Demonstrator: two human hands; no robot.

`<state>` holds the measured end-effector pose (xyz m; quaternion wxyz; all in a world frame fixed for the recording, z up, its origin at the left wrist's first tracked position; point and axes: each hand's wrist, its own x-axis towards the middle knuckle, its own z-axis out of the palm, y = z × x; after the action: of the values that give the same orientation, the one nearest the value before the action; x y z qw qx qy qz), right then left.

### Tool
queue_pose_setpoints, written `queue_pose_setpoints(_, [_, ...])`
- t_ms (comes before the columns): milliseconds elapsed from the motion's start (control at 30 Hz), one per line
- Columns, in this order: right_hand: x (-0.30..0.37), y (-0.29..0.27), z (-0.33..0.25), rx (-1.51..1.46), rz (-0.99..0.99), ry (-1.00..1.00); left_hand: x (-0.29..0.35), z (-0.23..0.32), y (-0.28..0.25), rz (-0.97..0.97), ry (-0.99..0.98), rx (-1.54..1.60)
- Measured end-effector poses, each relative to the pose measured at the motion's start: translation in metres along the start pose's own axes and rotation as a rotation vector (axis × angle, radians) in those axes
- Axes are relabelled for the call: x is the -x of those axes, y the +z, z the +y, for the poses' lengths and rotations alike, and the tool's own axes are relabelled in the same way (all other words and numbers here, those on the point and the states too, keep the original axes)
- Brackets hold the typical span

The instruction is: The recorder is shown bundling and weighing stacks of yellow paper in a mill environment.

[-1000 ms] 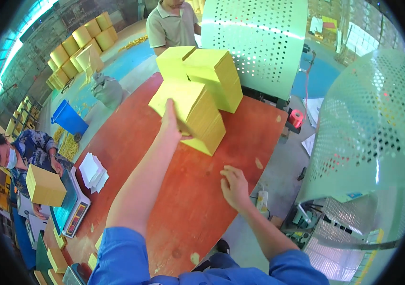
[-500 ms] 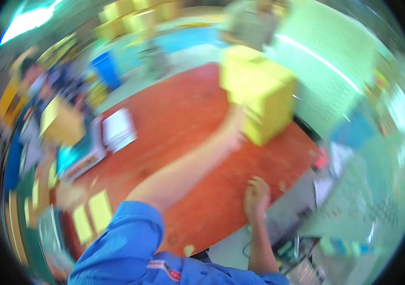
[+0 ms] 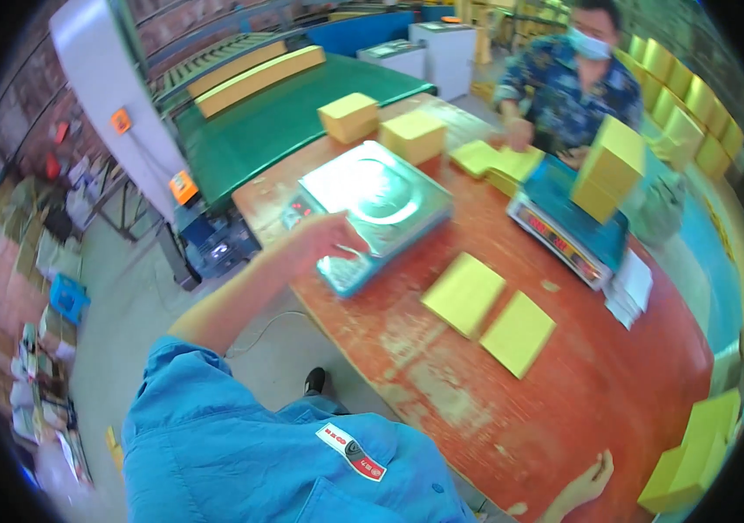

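My left hand [image 3: 337, 241] reaches over the near corner of a silver-topped weighing scale [image 3: 429, 205]. Its fingers look loosely bent and empty, though slightly blurred; whether they touch the scale I cannot tell. Low at the right, my right hand [image 3: 588, 484] is held by the table's near edge with its fingers slightly curled and apart, holding nothing. Two flat yellow paper stacks [image 3: 464, 294] lie side by side on the red table [image 3: 634, 383], between the silver scale and a second, blue-topped scale [image 3: 555, 235]. A tall yellow paper block [image 3: 609, 167] stands on that second scale.
A masked co-worker [image 3: 577, 74] sits across the table, one hand at more yellow paper [image 3: 498, 161]. Two yellow blocks [image 3: 413, 135] stand behind the silver scale, beside a green conveyor belt [image 3: 276, 122]. Further yellow stacks [image 3: 695, 449] are at the lower right; white sheets [image 3: 629, 288] lie nearby.
My view has swung left. My left hand has left the large yellow stack and is now at the silver scale. My right hand still holds nothing.
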<state>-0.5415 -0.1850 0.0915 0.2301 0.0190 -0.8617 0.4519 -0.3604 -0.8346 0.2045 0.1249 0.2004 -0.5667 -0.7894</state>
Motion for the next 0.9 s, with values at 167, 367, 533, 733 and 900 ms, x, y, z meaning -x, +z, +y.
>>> queue_pose_setpoints(167, [0.090,0.200,-0.235,-0.386,-0.456,-0.167,0.064,0.038,-0.243,0.723,0.171,-0.536])
queue_pose_setpoints(367, [0.260,0.374,-0.417,-0.762,-0.910,-0.094,0.114,0.053,-0.471,1.196,0.180,-1.289])
queue_pose_setpoints(533, [0.322,0.439,-0.495,-0.765,-1.166,-0.216,0.082,0.062,-0.529,0.965,0.275,-1.502])
queue_pose_setpoints(733, [0.347,0.473,-0.503,-0.662,-1.248,-0.327,0.092,0.059,-0.559,0.898,0.310,-1.620])
queue_pose_setpoints(900, [0.355,0.469,-0.491,-0.637,-1.268,-0.123,0.088,0.071,-0.565,0.900,0.159,-1.470])
